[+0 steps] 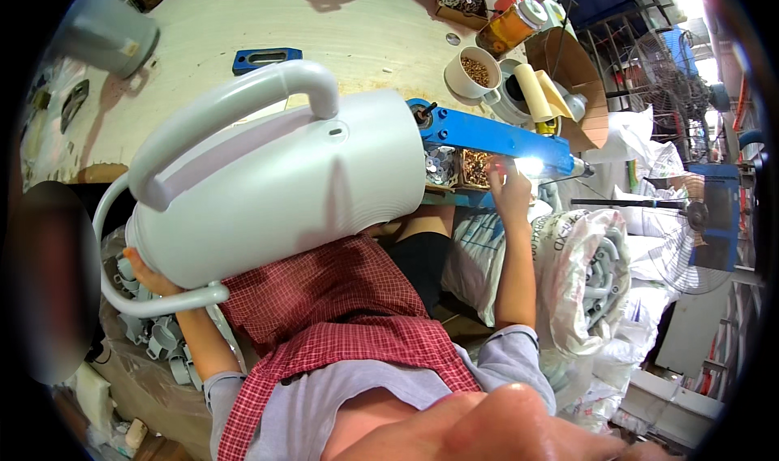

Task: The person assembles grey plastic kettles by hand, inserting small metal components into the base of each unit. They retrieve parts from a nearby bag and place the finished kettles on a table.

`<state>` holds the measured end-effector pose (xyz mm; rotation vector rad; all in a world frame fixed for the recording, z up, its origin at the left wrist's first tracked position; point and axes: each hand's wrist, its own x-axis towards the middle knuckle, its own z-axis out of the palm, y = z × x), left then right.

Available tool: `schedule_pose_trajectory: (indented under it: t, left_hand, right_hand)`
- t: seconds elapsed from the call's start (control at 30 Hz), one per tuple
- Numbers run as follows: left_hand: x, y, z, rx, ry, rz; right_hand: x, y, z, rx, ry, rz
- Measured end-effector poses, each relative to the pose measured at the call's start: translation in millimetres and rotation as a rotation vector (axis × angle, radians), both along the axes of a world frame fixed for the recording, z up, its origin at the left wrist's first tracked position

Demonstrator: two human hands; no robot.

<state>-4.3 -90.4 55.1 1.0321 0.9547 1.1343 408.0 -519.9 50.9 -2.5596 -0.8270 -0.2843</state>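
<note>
A large pale grey plastic jug lies on its side across the front of me, its thick curved handle on top. Its right end is over the end of a blue metal machine arm. My left hand grips the jug's lower left end, beside a thin grey bail; part of the hand is hidden. My right hand is at a small tray of brass-coloured fasteners under the blue arm, fingers pinched together. What they hold, if anything, is too small to make out. Flat metal pieces fill the neighbouring compartment.
On the table are a blue metal block, a white mug of small brass pieces and an orange-filled jar. A sack of grey handles stands at right, a bag of grey plastic parts at lower left. Fans stand farther right.
</note>
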Motion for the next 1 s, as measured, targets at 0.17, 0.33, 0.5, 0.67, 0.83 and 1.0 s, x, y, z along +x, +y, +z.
schedule_pose_trajectory:
  t: [0.17, 0.33, 0.5, 0.67, 0.83, 1.0]
  left_hand:
    - [-15.4, 7.1, -8.9, -0.038, -0.043, 0.006]
    - [-20.8, 9.6, -14.6, -0.052, -0.124, -0.041]
    - [19.4, -8.4, 27.5, 0.164, -0.296, -0.340]
    - [4.1, 3.5, -3.0, -0.096, -0.072, 0.007]
    - [9.3, -9.2, 7.1, 0.095, -0.247, -0.203]
    - [-18.1, 15.4, -29.3, 0.104, 0.058, 0.015]
  right_hand:
    - [-1.1, 11.1, 19.7, -0.067, -0.199, 0.179]
    - [-45.7, 56.8, 94.0, 0.569, 0.488, 0.297]
    - [-32.7, 149.4, 125.7, 0.615, 0.401, 0.401]
    - [-28.9, 158.8, 138.5, 0.398, 0.414, 0.388]
    - [-25.4, 156.4, 148.9, 0.271, 0.368, 0.473]
    - [-26.1, 154.5, 147.0, 0.273, 0.384, 0.481]
